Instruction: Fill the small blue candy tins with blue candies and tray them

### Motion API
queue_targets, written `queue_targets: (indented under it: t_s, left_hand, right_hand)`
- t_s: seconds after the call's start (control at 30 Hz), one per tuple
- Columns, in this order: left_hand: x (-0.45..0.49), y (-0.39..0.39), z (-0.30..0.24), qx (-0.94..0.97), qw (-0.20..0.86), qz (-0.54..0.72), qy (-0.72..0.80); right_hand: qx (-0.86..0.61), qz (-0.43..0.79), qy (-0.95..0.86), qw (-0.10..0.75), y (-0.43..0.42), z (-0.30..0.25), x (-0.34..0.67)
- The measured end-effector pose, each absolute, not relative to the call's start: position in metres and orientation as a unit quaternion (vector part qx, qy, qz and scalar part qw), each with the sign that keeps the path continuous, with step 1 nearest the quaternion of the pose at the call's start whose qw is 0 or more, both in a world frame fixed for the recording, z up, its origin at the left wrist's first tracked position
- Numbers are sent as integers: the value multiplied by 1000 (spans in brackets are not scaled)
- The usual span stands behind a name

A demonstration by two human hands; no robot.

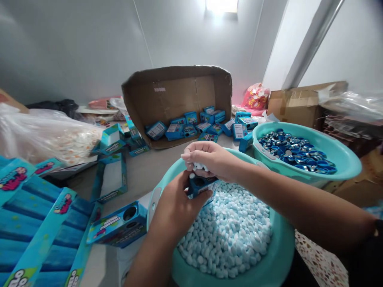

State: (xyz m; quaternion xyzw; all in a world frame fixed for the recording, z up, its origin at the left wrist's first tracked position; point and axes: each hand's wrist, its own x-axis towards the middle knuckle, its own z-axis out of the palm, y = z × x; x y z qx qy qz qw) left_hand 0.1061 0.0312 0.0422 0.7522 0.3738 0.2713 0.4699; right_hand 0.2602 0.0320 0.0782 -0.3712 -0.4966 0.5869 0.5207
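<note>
My left hand (179, 199) grips a small blue candy box (201, 188) above a teal basin (283, 243). Just over that box, my right hand (209, 157) is closed around several pale candies (198, 167); one white piece sits at the box's top edge. Beneath both hands the basin holds a heap of white and light-blue candies (230, 231). To the left of the basin lies another blue box (119, 225), with round dark holes in its end. My left fingers partly cover the held box.
A tilted cardboard carton (176, 89) at the back holds several blue boxes. A second teal basin (344, 159) at right contains blue and silver caps (296, 153). Display trays (44, 235) fill the left, behind them a clear plastic bag (60, 135) of candies.
</note>
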Motion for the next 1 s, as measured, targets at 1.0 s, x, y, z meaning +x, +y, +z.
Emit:
queue_targets:
  t_s: [1.0]
  left_hand:
    - [111,22,53,753,432,253,428]
  right_hand:
    - [-350,577,-395,623,22,83,243]
